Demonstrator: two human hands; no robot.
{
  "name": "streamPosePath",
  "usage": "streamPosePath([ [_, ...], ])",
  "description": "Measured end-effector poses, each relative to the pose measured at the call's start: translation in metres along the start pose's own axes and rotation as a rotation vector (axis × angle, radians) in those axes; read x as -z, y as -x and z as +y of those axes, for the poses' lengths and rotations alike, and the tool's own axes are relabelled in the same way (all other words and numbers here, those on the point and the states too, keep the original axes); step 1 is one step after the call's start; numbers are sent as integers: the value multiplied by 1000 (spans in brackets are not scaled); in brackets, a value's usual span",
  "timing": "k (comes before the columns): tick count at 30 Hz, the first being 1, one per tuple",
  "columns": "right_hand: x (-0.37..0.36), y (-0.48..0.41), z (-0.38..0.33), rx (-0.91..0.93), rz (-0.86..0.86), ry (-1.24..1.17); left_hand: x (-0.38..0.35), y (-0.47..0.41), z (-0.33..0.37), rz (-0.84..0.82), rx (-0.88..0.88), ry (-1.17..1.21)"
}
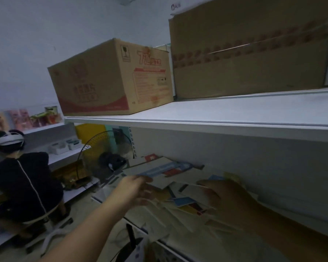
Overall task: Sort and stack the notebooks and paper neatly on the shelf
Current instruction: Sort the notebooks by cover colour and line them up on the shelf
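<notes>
On the dim lower shelf (284, 241) lies a loose spread of white paper sheets (178, 216) and thin notebooks with blue, red and yellow covers (186, 202). My left hand (134, 188) pinches the near end of a long blue-and-white booklet (169, 168) that reaches toward the back of the shelf. My right hand (229, 201) rests flat, fingers spread, on the white sheets at the right of the pile. What lies under that hand is hidden.
The white upper shelf (225, 114) carries a printed cardboard box (110, 78) and a bigger plain box (254, 48). A black fan (106, 156) stands left of the shelf end. A person in dark clothes (21, 178) crouches at the far left by other shelves.
</notes>
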State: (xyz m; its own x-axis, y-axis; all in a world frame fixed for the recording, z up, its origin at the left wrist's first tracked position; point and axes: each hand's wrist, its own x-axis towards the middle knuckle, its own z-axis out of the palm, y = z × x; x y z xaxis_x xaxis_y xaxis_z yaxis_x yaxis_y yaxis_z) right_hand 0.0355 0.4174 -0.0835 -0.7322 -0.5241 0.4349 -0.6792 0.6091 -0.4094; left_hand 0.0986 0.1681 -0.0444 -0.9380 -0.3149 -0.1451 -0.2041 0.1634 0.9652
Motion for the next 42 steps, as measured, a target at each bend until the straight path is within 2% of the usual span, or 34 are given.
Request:
streamPosePath([
  [2, -6, -6, -12, 90, 165, -49, 13, -12, 1, -267, 214, 187],
  [4, -17, -15, -30, 227, 153, 14, 30, -26, 1, -473, 250, 293],
  [5, -24, -20, -39, 303, 137, 66, 38, -32, 1, -506, 227, 342],
  [6, -32, -27, -47, 360, 110, 85, 46, -39, 1, -496, 186, 362],
  [8, -47, -47, -69, 322, 36, 25, 65, -58, -3, -399, 93, 325],
  [10, -68, -72, -84, 136, -67, 30, 89, -77, -8, -319, -9, 301],
  [12, -91, -101, -94, -100, -120, 171, 119, -94, -11, -211, -64, 359],
  [15, -121, -139, -114, -339, -268, 131, 165, -124, -16, -95, -36, 447],
  [17, -140, -152, -126, -414, -363, 97, 186, -142, -23, -111, -24, 427],
  [21, -148, -156, -141, -487, -311, 159, 210, -162, -29, -188, -32, 380],
  [24, -137, -153, -140, -490, -201, 326, 221, -171, -34, -226, 16, 369],
  [26, -130, -151, -135, -532, 37, 374, 229, -175, -36, -235, 44, 357],
  [28, -122, -147, -127, -575, 307, 259, 233, -181, -38, -241, 78, 353],
  [31, -117, -138, -127, -481, 513, 68, 229, -180, -38, -276, 127, 331],
  [32, -119, -136, -133, -426, 515, 52, 223, -179, -37, -309, 137, 324],
  [34, -126, -132, -146, -173, 489, 146, 208, -175, -35, -409, 157, 341],
  [36, -134, -123, -150, 65, 382, 199, 190, -168, -32, -487, 141, 344],
  [37, -136, -116, -149, 96, 303, 176, 182, -165, -32, -499, 121, 336],
  [38, -135, -110, -150, 96, 232, 166, 174, -162, -31, -487, 101, 330],
  [40, -129, -94, -140, 16, 193, 179, 162, -158, -29, -505, 88, 337],
  [42, -118, -74, -121, -193, 206, 200, 153, -156, -28, -554, 95, 367],
])
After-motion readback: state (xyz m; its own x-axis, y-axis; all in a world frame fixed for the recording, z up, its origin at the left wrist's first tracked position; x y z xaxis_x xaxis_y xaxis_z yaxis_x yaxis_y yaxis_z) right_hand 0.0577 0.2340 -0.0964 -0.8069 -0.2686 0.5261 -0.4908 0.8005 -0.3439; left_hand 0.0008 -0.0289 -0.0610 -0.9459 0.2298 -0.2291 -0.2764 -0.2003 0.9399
